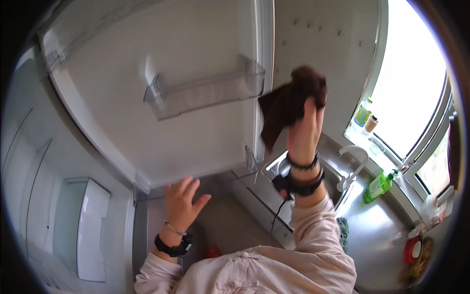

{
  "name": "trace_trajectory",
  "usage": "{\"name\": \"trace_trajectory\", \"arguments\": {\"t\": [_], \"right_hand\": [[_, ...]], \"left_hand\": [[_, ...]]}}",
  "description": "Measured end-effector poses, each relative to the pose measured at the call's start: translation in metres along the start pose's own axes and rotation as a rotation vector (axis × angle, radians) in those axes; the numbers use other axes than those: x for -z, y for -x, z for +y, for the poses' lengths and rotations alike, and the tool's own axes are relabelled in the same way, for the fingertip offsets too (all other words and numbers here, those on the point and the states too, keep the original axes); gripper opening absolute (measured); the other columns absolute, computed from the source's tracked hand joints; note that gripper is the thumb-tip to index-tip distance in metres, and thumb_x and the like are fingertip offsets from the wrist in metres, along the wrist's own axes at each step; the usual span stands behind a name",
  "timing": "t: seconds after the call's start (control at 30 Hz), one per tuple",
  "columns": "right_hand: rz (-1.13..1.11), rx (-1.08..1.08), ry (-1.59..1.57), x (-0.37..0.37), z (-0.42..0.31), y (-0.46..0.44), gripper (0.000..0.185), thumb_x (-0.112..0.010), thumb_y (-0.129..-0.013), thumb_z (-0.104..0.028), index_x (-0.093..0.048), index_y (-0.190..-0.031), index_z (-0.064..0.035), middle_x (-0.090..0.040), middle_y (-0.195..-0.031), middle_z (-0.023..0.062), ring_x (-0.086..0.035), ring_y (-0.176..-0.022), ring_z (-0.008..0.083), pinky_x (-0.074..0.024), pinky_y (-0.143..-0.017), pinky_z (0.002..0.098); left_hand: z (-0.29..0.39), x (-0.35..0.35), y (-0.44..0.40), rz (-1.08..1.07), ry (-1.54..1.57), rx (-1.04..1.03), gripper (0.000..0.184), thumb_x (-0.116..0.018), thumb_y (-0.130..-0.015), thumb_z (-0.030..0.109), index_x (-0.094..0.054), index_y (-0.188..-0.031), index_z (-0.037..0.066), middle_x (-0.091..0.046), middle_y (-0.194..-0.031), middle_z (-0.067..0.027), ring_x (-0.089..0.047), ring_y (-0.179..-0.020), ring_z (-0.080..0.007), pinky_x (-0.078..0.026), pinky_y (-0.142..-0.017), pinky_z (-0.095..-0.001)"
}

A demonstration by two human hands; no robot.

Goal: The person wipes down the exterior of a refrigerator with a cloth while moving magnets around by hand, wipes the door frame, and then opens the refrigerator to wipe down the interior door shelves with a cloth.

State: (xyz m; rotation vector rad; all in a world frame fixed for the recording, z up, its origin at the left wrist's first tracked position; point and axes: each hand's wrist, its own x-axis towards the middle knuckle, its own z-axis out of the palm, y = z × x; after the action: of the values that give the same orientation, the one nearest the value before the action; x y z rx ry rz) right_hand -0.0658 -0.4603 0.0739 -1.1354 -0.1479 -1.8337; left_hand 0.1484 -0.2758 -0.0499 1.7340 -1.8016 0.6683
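Observation:
My right hand is closed on a dark brown cloth, raised beside the outer edge of an open refrigerator door. Part of the cloth hangs down to the left of the hand. My left hand holds nothing, its fingers apart, close to the low clear rail at the door's bottom; whether it touches the rail I cannot tell. Higher on the door's inner face sits a clear plastic door shelf, slightly blurred.
The refrigerator interior opens at the left. To the right are a steel counter, a sink with a white faucet, and a green soap bottle. Bottles stand on the windowsill. A green scrubber-like bundle lies by my right sleeve.

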Motion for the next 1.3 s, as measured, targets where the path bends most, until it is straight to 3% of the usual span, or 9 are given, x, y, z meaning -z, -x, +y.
{"name": "trace_trajectory", "arguments": {"t": [0.2,0.33,0.57,0.93,1.03,1.07,1.17,1.2,1.3], "right_hand": [[-0.204,0.870,0.842,-0.056,0.003,-0.175,0.042,-0.047,-0.083,0.000,-0.044,-0.125,-0.0041,-0.049,-0.125,0.0104,-0.050,-0.109,0.0229,-0.0411,-0.092,0.0312],[-0.295,0.967,0.991,-0.073,0.027,-0.192,0.042,-0.052,-0.077,-0.001,-0.049,-0.119,-0.0032,-0.048,-0.122,0.0177,-0.049,-0.108,0.0326,-0.0410,-0.092,0.0380],[-0.701,0.800,1.278,0.054,0.056,-0.068,0.039,-0.057,-0.068,0.003,-0.057,-0.107,-0.0024,-0.046,-0.129,0.0120,-0.044,-0.119,0.0306,-0.0401,-0.096,0.0398],[-0.446,0.977,0.825,-0.113,-0.011,-0.248,0.037,-0.046,-0.072,0.008,-0.053,-0.108,0.0021,-0.047,-0.122,0.0217,-0.046,-0.110,0.0402,-0.0388,-0.095,0.0386],[-0.461,1.080,0.846,-0.075,0.013,-0.212,0.036,-0.045,-0.076,0.003,-0.051,-0.112,0.0019,-0.047,-0.121,0.0225,-0.045,-0.110,0.0396,-0.0386,-0.095,0.0393],[-0.440,0.531,1.265,-0.055,0.022,-0.186,0.034,-0.051,-0.077,0.000,-0.054,-0.111,-0.0037,-0.056,-0.114,0.0118,-0.054,-0.103,0.0255,-0.0449,-0.084,0.0348],[-0.577,0.624,0.809,0.008,0.067,-0.106,0.025,-0.052,-0.079,-0.007,-0.056,-0.104,-0.0028,-0.053,-0.108,0.0080,-0.049,-0.101,0.0207,-0.0423,-0.083,0.0321],[-0.578,0.872,1.088,0.041,0.076,-0.071,0.032,-0.061,-0.069,-0.001,-0.057,-0.101,-0.0036,-0.049,-0.120,0.0151,-0.047,-0.114,0.0322,-0.0409,-0.093,0.0408],[-0.752,0.540,1.250,0.136,0.115,0.050,0.043,-0.060,-0.067,-0.004,-0.057,-0.110,-0.0042,-0.042,-0.131,0.0097,-0.040,-0.122,0.0300,-0.0396,-0.094,0.0416]], "left_hand": [[-0.002,-0.030,0.011,0.018,-0.083,0.092,0.044,-0.067,-0.069,0.049,-0.049,-0.056,0.011,-0.047,-0.051,0.0001,-0.049,-0.051,-0.0210,-0.036,-0.059,-0.0346],[-0.002,-0.028,0.013,0.111,-0.068,0.047,0.048,-0.071,-0.065,0.048,-0.042,-0.050,0.013,-0.044,-0.047,0.0005,-0.046,-0.047,-0.0195,-0.031,-0.054,-0.0319],[0.003,-0.033,0.011,0.157,0.000,0.072,0.043,-0.073,-0.064,0.042,-0.046,-0.051,0.012,-0.048,-0.049,0.0007,-0.048,-0.048,-0.0208,-0.032,-0.060,-0.0343],[0.003,-0.022,0.011,0.120,-0.056,0.046,0.043,-0.075,-0.063,0.040,-0.044,-0.052,0.012,-0.046,-0.050,0.0005,-0.047,-0.050,-0.0195,-0.032,-0.059,-0.0320],[0.005,-0.025,0.009,0.141,-0.053,0.055,0.042,-0.074,-0.063,0.040,-0.046,-0.053,0.012,-0.047,-0.051,0.0002,-0.048,-0.051,-0.0194,-0.033,-0.061,-0.0325],[0.004,-0.028,0.011,0.136,-0.056,0.062,0.040,-0.074,-0.064,0.040,-0.047,-0.054,0.012,-0.048,-0.052,0.0000,-0.049,-0.052,-0.0194,-0.034,-0.063,-0.0330],[0.008,-0.029,0.005,0.160,-0.095,0.066,0.040,-0.074,-0.065,0.040,-0.048,-0.055,0.012,-0.048,-0.053,0.0001,-0.050,-0.053,-0.0194,-0.034,-0.065,-0.0337],[0.007,-0.031,0.004,0.152,-0.090,0.064,0.040,-0.074,-0.065,0.040,-0.048,-0.055,0.012,-0.048,-0.053,0.0001,-0.050,-0.053,-0.0194,-0.034,-0.065,-0.0337],[0.006,-0.037,0.003,0.119,-0.082,0.081,0.039,-0.073,-0.066,0.040,-0.048,-0.055,0.012,-0.049,-0.053,0.0001,-0.050,-0.054,-0.0194,-0.035,-0.067,-0.0339]]}}
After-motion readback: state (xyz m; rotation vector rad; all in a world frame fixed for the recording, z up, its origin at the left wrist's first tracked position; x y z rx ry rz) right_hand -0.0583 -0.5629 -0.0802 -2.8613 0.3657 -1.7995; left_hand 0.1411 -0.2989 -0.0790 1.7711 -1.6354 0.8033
